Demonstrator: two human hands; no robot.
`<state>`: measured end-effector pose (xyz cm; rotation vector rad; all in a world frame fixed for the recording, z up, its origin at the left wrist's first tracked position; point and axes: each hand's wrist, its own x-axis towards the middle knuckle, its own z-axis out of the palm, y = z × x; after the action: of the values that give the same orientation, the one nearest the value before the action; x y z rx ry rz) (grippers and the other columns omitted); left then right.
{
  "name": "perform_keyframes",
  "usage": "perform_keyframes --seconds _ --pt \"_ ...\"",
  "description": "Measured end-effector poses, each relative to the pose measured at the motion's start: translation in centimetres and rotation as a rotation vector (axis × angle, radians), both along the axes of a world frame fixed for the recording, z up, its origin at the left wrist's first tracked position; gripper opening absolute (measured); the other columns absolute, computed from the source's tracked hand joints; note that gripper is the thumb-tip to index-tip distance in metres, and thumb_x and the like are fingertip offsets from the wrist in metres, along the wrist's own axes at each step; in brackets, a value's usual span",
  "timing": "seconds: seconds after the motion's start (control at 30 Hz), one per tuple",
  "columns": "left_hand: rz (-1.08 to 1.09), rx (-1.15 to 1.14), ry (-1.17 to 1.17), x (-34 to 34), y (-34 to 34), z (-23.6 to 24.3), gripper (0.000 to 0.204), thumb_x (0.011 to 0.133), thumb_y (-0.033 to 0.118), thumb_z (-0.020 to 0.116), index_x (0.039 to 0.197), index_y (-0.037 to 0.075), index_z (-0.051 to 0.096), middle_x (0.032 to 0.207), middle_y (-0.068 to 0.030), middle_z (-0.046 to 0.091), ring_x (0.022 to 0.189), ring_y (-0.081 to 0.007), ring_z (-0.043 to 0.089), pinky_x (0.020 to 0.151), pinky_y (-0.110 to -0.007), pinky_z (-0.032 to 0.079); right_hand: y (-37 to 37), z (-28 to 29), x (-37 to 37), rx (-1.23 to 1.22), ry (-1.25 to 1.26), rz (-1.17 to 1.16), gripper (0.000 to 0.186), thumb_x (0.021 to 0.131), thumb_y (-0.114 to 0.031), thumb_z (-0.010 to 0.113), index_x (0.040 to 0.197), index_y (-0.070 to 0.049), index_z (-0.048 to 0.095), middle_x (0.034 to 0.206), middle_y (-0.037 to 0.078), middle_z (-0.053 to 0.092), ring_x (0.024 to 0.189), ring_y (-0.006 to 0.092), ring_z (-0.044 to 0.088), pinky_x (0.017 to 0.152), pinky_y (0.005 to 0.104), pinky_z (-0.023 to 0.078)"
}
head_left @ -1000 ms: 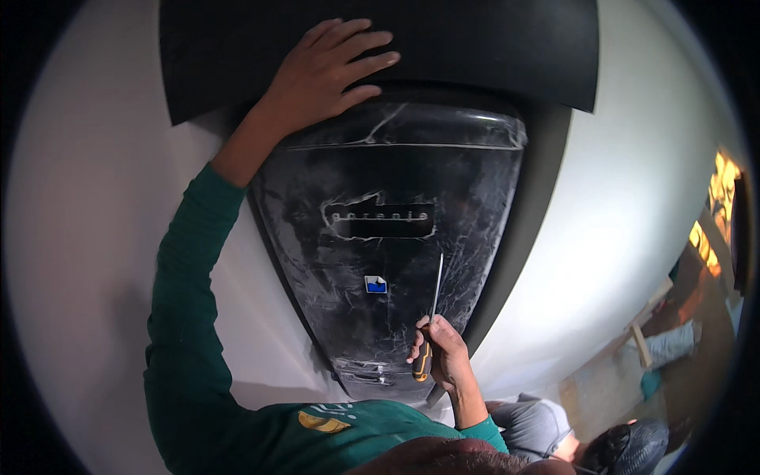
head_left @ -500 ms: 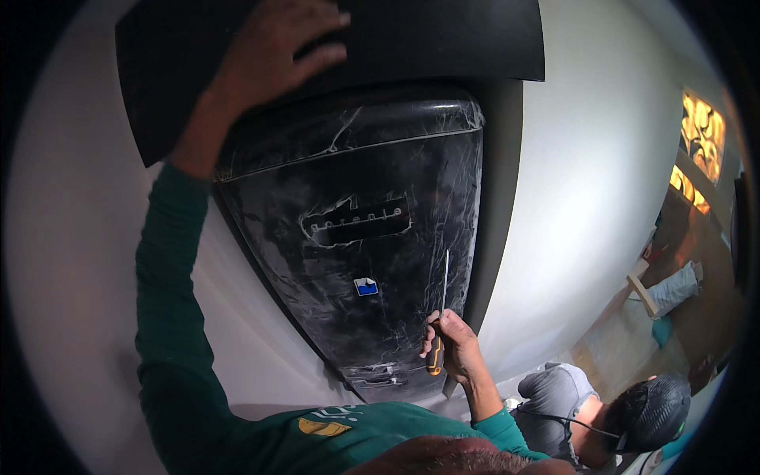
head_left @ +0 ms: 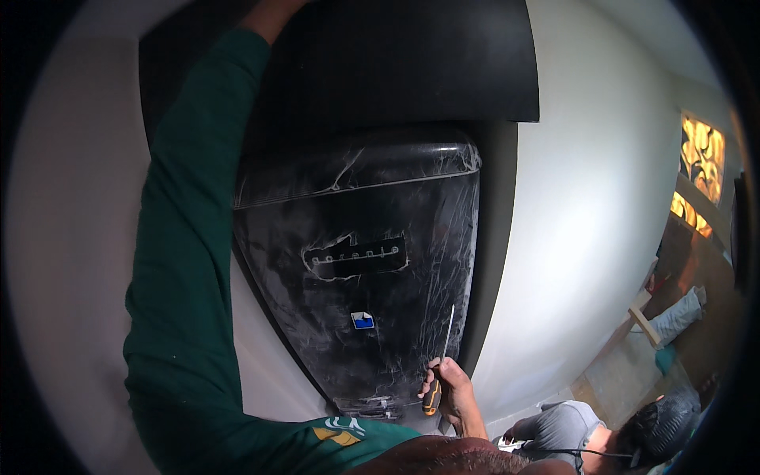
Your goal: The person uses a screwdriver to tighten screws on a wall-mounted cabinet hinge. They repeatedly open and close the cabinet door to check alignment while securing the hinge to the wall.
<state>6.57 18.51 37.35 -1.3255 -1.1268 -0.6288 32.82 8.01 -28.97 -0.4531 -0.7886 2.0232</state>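
Observation:
My left arm, in a green sleeve, reaches up along the left side to a black panel (head_left: 404, 55); of my left hand (head_left: 281, 9) little more than the wrist shows, the fingers being cut off by the top edge. My right hand (head_left: 449, 388) grips a yellow-and-black screwdriver (head_left: 432, 396), its long shaft pointing upward in front of a black appliance (head_left: 380, 206) wrapped in wrinkled clear film. The appliance has a dark nameplate and a small blue-and-white sticker (head_left: 362, 320), and sits beneath the panel in a recess.
White walls (head_left: 570, 237) flank the recess. At lower right another person (head_left: 566, 427) in a grey shirt and dark cap is bent down. Behind them are wooden boards (head_left: 644, 324), a pale roll (head_left: 677, 313) and a sunlit patterned opening (head_left: 701, 158) at the far right.
My left hand has moved up, mostly out of the picture. The appliance sits lower in the view. My right hand with the screwdriver appears lower, and the other person has shifted slightly.

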Motion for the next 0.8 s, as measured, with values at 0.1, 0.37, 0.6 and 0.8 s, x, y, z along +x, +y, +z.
perform_keyframes --seconds 0.1,0.37,0.6,0.8 --pt "-0.07 0.071 -0.08 0.3 1.0 -0.6 0.072 0.105 0.049 0.052 0.148 -0.009 0.048 0.156 -0.0292 0.044 0.147 -0.0438 0.04 0.124 -0.05 0.031 0.9 -0.8 0.5 -0.006 0.014 -0.003 0.032 0.105 -0.034 0.059 0.115 -0.004 0.059 0.088 0.007 0.062 0.074 0.0221 0.067 0.071 0.0415 0.061" --pt "-0.158 0.201 -0.037 -0.2 2.6 -1.1 0.066 0.105 0.046 0.053 0.142 -0.009 0.054 0.15 -0.0298 0.05 0.141 -0.0454 0.044 0.121 -0.051 0.033 1.7 -0.9 1.4 -0.007 0.033 -0.006 0.028 0.106 -0.031 0.058 0.114 -0.004 0.059 0.087 0.008 0.064 0.074 0.0227 0.067 0.071 0.0421 0.062" --pt "-0.313 -0.185 -0.106 -1.6 -2.7 1.3 0.047 0.111 0.033 0.042 0.136 -0.003 0.06 0.143 -0.0242 0.058 0.133 -0.0412 0.053 0.115 -0.049 0.04 2.6 -0.7 2.9 -0.019 0.037 -0.001 0.024 0.107 -0.027 0.055 0.114 -0.004 0.059 0.086 0.008 0.063 0.073 0.0221 0.068 0.07 0.0401 0.062" --pt "-0.36 -0.151 0.022 -4.8 -3.7 3.7 0.041 0.112 0.025 0.039 0.136 0.0 0.061 0.142 -0.0215 0.06 0.132 -0.0392 0.054 0.114 -0.046 0.041 3.6 -1.1 2.2 0.02 -0.004 -0.012 0.029 0.106 -0.03 0.059 0.114 -0.002 0.059 0.085 0.009 0.063 0.07 0.0224 0.067 0.069 0.0402 0.063"
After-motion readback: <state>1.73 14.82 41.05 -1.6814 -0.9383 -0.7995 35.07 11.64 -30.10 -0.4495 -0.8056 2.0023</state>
